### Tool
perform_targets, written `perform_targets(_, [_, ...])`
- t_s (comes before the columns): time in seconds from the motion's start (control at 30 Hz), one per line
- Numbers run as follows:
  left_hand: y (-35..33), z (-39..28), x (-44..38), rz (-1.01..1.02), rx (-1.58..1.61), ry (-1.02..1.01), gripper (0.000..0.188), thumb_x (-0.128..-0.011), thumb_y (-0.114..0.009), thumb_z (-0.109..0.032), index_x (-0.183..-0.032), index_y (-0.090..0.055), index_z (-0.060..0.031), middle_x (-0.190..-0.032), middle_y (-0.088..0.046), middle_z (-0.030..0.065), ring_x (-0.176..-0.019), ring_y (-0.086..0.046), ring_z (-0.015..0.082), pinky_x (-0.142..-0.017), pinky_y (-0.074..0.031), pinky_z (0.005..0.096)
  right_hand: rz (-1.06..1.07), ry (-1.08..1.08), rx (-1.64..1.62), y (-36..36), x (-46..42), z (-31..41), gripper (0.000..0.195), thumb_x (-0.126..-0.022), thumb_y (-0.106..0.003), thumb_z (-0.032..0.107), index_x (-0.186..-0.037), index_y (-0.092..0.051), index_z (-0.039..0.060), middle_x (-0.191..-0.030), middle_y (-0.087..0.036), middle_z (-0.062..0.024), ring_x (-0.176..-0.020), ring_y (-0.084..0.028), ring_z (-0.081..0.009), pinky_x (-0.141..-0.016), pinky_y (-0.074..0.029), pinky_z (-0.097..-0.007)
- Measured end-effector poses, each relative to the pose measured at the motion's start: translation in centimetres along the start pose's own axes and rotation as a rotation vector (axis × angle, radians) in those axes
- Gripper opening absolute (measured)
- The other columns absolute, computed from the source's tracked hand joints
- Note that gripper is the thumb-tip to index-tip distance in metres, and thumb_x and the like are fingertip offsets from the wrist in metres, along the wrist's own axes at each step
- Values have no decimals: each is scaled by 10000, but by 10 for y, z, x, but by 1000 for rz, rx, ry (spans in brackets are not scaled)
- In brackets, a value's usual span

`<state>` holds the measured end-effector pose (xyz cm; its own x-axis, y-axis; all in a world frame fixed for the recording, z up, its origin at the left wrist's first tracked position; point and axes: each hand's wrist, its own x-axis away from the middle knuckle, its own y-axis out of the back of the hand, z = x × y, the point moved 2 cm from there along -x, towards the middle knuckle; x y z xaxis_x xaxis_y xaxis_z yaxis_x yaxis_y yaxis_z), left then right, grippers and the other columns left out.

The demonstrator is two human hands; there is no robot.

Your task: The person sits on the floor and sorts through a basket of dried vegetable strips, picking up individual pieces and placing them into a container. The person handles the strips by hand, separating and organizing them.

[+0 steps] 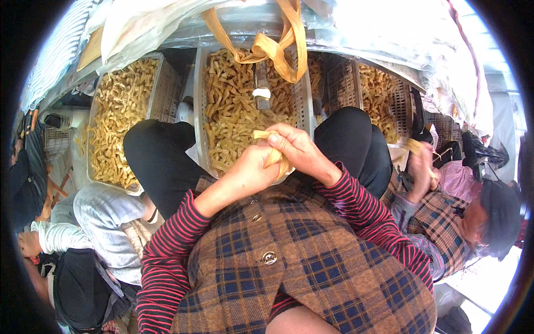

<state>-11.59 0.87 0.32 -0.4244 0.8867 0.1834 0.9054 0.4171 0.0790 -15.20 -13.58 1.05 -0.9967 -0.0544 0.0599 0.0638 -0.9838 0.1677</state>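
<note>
My left hand (259, 165) and my right hand (298, 146) meet just over the near end of a plastic crate. Both grip a pale yellow strip (273, 158), which looks like tofu skin. It is looped around my fingers, and a short end (262, 134) sticks out by my right thumb; my fingers hide part of the loop. Below, between my knees, the crate (200, 104) holds many small knotted pieces (229, 108) of the same stuff. Longer, wider strips (292, 54) hang in curls over its far end.
A dark bar with a white band (261, 92) lies over the crate. Another filled crate (152, 89) is at left, one more (356, 83) at right. Plastic sheeting (179, 25) covers the surface ahead. A person (446, 208) handles a strip at right; others sit at left.
</note>
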Motion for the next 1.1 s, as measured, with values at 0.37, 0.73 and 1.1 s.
perform_targets(0.37, [46, -23, 19, -81, 552, 408, 138, -756, -649, -107, -791, -646, 26, -648, -589, 1, -587, -533, 76, -524, -418, 249, 165, -282, -309, -1, 10, 17, 263, -922, -586, 294, -852, -635, 45, -698, -535, 62, -661, -460, -17, -564, -372, -182])
perform_targets(0.73, [25, 13, 26, 100, 672, 502, 465, -877, -596, -440, -881, -638, 23, -738, -648, 79, -622, -637, 151, -564, -538, 265, 453, -130, 4, -8, 8, 13, 272, -907, -582, 256, -838, -654, 4, -678, -620, -39, -630, -560, -78, -553, -431, -255])
perform_targets(1.1, [56, 12, 43, -120, 331, 418, 178, -848, -652, -177, -782, -672, -13, -624, -589, -6, -525, -496, 57, -494, -412, 194, 128, -104, 286, 44, 15, -6, 238, -880, -634, 262, -871, -636, 25, -640, -579, -15, -594, -544, -66, -511, -442, -225])
